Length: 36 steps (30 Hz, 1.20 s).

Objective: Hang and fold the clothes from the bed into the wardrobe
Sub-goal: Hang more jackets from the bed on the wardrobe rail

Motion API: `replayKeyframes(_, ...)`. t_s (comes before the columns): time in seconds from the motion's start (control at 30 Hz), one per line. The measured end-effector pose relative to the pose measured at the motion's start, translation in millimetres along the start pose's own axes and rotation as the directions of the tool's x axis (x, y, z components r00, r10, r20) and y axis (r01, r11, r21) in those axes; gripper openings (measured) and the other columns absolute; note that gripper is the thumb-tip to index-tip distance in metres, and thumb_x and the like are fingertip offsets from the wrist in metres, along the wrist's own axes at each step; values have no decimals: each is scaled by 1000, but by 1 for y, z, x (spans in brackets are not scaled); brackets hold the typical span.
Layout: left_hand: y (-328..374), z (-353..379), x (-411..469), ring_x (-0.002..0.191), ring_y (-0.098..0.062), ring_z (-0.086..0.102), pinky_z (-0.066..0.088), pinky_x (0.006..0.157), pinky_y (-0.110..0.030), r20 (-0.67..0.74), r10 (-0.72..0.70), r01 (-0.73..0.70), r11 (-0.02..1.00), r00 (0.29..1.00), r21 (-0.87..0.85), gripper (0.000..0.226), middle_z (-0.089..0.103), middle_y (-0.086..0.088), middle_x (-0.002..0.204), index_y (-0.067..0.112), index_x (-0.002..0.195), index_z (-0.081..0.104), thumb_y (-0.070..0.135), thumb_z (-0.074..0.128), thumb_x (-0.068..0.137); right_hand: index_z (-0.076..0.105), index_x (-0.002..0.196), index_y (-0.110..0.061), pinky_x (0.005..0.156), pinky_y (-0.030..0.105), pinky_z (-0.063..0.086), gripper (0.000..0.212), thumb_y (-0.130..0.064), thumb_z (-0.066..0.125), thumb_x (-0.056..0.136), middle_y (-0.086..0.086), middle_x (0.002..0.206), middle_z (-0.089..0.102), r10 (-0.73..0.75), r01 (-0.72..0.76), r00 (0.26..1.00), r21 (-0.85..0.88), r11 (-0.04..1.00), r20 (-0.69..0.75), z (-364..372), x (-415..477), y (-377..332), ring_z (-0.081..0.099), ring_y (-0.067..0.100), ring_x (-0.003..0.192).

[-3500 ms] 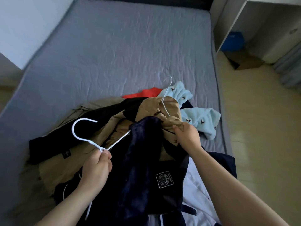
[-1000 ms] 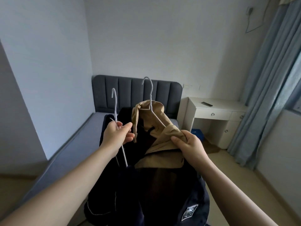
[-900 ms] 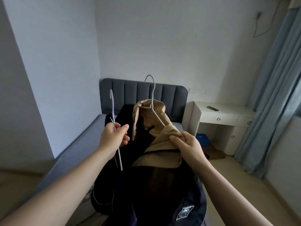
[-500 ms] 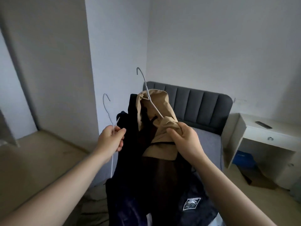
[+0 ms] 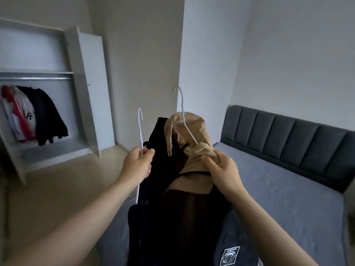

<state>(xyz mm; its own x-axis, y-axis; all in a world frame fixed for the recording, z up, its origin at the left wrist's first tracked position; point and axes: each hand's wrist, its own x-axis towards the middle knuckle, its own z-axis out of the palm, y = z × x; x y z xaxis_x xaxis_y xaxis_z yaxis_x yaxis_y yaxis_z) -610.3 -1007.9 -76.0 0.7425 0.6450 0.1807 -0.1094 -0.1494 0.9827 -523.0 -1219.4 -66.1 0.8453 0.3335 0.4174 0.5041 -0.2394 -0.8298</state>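
My left hand pinches a white wire hanger by its neck, hook up, with a dark navy garment hanging from it. My right hand grips the bunched shoulder of a tan jacket that sits on a second white hanger. Both garments hang in front of me above the bed's edge. The open white wardrobe stands at the left, its rail carrying a few hung clothes.
The grey bed with a dark padded headboard lies to the right. Beige floor stretches between me and the wardrobe. The wardrobe door stands open toward the room. A wall corner rises ahead.
I have lifted both hangered garments off the bed and the view has swung left, from the headboard and desk to the open wardrobe. Both hands keep their holds.
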Motion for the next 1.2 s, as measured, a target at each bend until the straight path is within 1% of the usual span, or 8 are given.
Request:
replayKeyframes(0.2, -6, -96, 34, 40, -8, 37, 29, 35, -19, -119, -19, 22, 999, 993, 25, 27, 39, 4, 57, 16, 74, 42, 26, 52, 96, 67, 88, -23, 64, 21, 50, 9, -29, 60, 90, -7, 81, 68, -2, -5, 997, 85, 996, 80, 102, 20, -28, 63, 5, 76)
replayKeyframes(0.33, -10, -145, 53, 37, -5, 34, 26, 33, -17, -178, -60, 53, 998, 982, -43, 26, 37, 3, 57, 14, 74, 43, 21, 46, 99, 65, 85, -25, 56, 10, 43, 9, -29, 60, 90, -9, 79, 68, -16, 1, 994, 142, 990, 106, 155, 33, -46, 61, -3, 72)
replayKeyframes(0.47, -23, -205, 80, 36, -6, 38, 26, 33, -18, -287, -100, 89, 995, 953, -52, 21, 43, -1, 59, 11, 86, 54, 16, 38, 100, 63, 80, -20, 54, 14, 44, 14, -29, 60, 90, -6, 73, 66, -27, -4, 984, 172, 985, 178, 217, 56, -64, 60, 2, 67)
replayKeyframes(0.6, -34, -260, 113, 35, -6, 38, 26, 33, -18, -380, -82, 79, 997, 922, -23, 25, 44, 0, 57, 11, 86, 55, 13, 34, 100, 63, 79, -20, 53, 9, 44, 13, -27, 60, 90, -8, 71, 64, -85, 34, 969, 215, 976, 231, 276, 89, -79, 60, -3, 65)
replayKeyframes(0.7, -38, -295, 141, 32, -7, 34, 23, 32, -16, -451, -86, 74, 996, 888, -44, 28, 40, -2, 55, 12, 81, 53, 10, 33, 100, 67, 87, -15, 70, 29, 53, 14, -27, 61, 90, 2, 81, 70, -129, 52, 945, 251, 967, 299, 323, 115, -86, 66, 14, 78)
replayKeyframes(0.77, -39, -313, 156, 32, -7, 34, 23, 33, -15, -481, -96, 82, 995, 871, -50, 29, 40, -2, 54, 13, 79, 53, 11, 34, 101, 67, 87, -13, 72, 36, 53, 14, -26, 61, 90, 5, 83, 71, -143, 47, 931, 277, 960, 336, 354, 132, -91, 66, 19, 81)
replayKeyframes(0.93, -41, -358, 187, 32, -5, 34, 25, 33, -15, -551, -99, 102, 994, 829, -26, 27, 41, 1, 53, 11, 82, 53, 12, 33, 100, 64, 83, -27, 56, 8, 44, 7, -26, 62, 90, -10, 78, 68, -207, 85, 901, 312, 946, 382, 425, 167, -104, 62, -4, 72)
replayKeyframes(1.2, -53, -432, 255, 35, -6, 33, 27, 33, -18, -541, -127, 138, 990, 831, -21, 27, 40, -1, 56, 10, 80, 53, 10, 35, 99, 65, 88, -20, 61, 18, 46, 11, -31, 62, 89, -7, 81, 67, -181, 71, 896, 271, 960, 406, 538, 217, -120, 62, 4, 76)
